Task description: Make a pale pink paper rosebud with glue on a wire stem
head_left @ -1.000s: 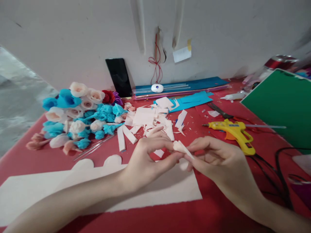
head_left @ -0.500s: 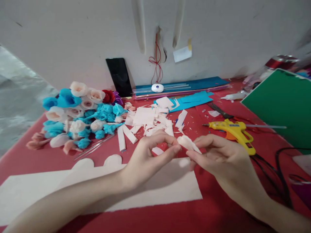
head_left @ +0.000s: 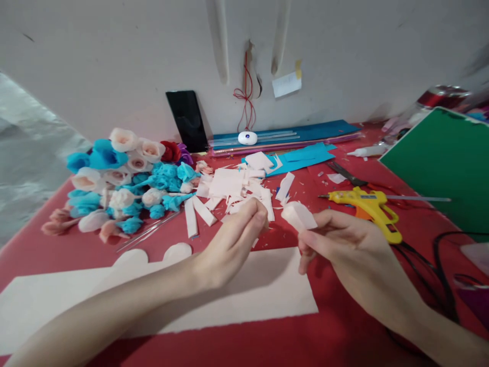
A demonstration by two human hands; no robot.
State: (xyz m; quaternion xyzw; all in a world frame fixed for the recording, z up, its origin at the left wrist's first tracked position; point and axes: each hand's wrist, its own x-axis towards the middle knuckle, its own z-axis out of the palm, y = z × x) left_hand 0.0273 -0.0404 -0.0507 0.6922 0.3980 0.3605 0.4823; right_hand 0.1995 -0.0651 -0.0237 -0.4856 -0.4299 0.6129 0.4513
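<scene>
Right hand [head_left: 344,247] pinches pale paper [head_left: 300,216], left hand [head_left: 227,250] bunched, above red table [head_left: 267,346] before grey wall [head_left: 133,46].

A narrow gap is found at centre between the left hand [head_left: 233,244] and the right hand [head_left: 340,242], bordered by the white paper piece [head_left: 300,216] gripped in the latter. Level passage is noted at lower middle, where red tabletop [head_left: 267,346] is exposed below the white sheet [head_left: 275,285]. Middle left is blocked by heaped paper flowers [head_left: 124,200]; ground beyond the hands is littered with paper scraps [head_left: 227,182]. Right of centre, passage is obstructed by the glue gun [head_left: 376,204] and black cables [head_left: 446,288]; the right edge is partly closed off by a green board [head_left: 443,168].
</scene>
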